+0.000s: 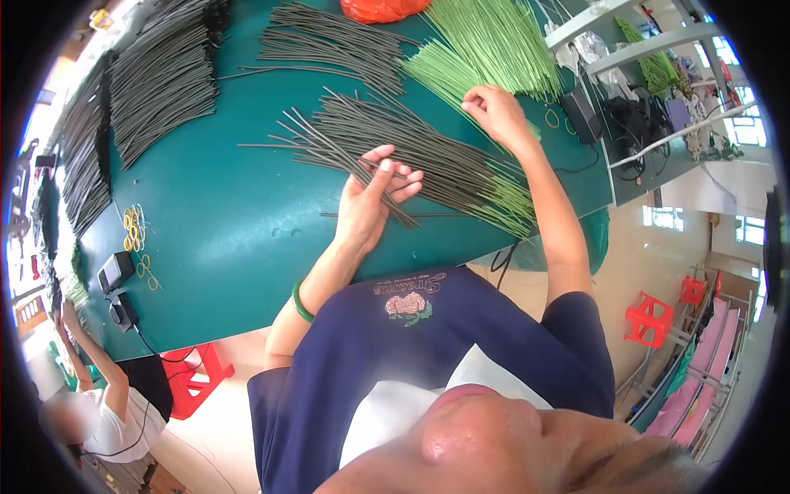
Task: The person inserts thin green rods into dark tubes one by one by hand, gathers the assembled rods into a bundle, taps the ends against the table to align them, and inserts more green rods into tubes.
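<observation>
My left hand (380, 191), palm up, has its thumb and fingers closed around a few thin dark green sticks (317, 136). These sticks slant across the palm, above a larger pile of dark sticks (428, 152) with light green ends toward the table's near edge. Farther up and to the right, my right hand (498, 115) is curled, thumb and fingertips together. It is at the lower edge of a bundle of light green sticks (444, 78). Whether a stick is between those fingertips cannot be made out.
More dark sticks (337, 45) and a red plastic bag (383, 8) lie at the back of the green table (222, 222). Large dark bundles (164, 82) line the left. Rubber bands (133, 230) and black adapters (115, 272) sit nearby. A co-worker (115, 412) works at lower left.
</observation>
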`<state>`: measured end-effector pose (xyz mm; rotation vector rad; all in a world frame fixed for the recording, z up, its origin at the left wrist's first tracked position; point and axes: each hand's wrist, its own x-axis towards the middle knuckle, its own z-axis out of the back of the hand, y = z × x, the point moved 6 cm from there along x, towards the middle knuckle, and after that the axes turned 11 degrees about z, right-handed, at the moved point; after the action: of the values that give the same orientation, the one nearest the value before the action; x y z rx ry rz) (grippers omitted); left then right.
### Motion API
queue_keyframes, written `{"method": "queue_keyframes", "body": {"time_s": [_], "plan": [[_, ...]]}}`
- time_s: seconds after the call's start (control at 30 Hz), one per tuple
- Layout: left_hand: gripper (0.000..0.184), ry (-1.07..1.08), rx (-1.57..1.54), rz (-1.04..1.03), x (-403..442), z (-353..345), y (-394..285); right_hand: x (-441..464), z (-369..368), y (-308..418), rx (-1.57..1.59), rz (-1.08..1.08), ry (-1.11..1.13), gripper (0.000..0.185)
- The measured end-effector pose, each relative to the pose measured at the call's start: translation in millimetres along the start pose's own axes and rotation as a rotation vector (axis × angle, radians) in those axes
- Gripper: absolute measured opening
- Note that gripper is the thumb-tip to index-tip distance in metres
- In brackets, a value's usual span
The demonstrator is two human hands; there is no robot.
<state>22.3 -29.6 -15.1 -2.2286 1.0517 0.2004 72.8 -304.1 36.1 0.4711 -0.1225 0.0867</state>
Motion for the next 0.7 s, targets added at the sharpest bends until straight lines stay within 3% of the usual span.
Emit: {"method": "queue_keyframes", "body": {"time_s": [0.23, 0.47, 0.7], "plan": [[0.038, -0.038, -0.062, -0.017, 1, 3, -9, 5, -7, -2, -0.206, 0.132, -0.058, 0.011], [0.041, -0.116, -0.137, -0.082, -2, 10, -23, -53, 67, 49, -0.164, 0.171, -0.311, 0.014], [0.041, -0.129, -0.19, -0.078, -3, 12, -28, -123, 53, 96, 0.196, 0.033, -0.239, 0.014]]}}
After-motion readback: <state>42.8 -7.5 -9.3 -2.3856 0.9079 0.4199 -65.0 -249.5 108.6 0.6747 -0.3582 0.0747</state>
